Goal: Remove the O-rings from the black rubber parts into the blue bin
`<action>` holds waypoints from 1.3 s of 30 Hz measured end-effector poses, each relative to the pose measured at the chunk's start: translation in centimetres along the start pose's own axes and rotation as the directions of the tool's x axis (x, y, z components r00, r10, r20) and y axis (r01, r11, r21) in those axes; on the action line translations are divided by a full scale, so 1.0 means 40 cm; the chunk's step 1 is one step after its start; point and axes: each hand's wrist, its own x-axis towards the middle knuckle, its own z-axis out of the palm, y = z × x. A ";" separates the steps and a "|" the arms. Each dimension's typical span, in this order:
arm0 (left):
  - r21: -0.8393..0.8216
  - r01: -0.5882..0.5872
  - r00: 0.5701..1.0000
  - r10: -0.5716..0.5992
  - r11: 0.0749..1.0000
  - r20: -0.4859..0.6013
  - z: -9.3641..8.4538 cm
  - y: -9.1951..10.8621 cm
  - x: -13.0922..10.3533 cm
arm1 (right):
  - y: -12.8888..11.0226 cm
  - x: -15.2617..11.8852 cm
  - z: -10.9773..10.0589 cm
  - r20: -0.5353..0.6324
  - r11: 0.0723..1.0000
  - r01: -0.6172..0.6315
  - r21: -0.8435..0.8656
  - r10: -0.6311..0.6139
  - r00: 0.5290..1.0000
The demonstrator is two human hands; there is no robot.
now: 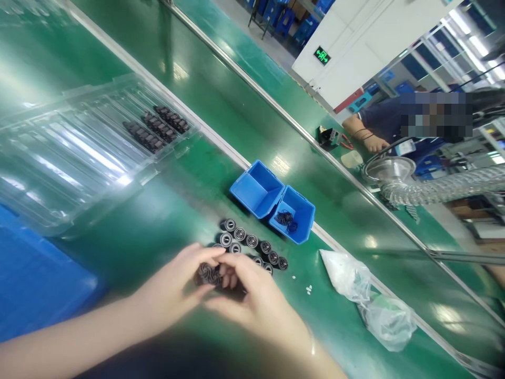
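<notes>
My left hand (181, 279) is closed around small black round parts (209, 273) with ribbed tops, low in the middle of the view. My right hand (252, 289) comes in from the right and meets it, fingertips touching near those parts. Its fingers are curled, and what they may hold is hidden. Just beyond the hands, several black cylindrical parts (251, 241) stand in uneven rows on the green table (315, 326), some partly covered by my fingers.
Beyond the parts are a blue bin (256, 189) and another blue bin (302, 213) holding black rings. A clear tray (79, 152) with black parts lies left, a blue crate (39, 279) lower left, plastic bags (351, 276) right. A person (379, 126) sits across the line.
</notes>
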 end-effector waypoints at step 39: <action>-0.190 -0.001 0.974 -0.042 0.982 -0.222 -0.034 -0.036 0.039 | 0.147 0.126 -0.025 -0.252 0.960 0.017 -0.281 -0.091 0.964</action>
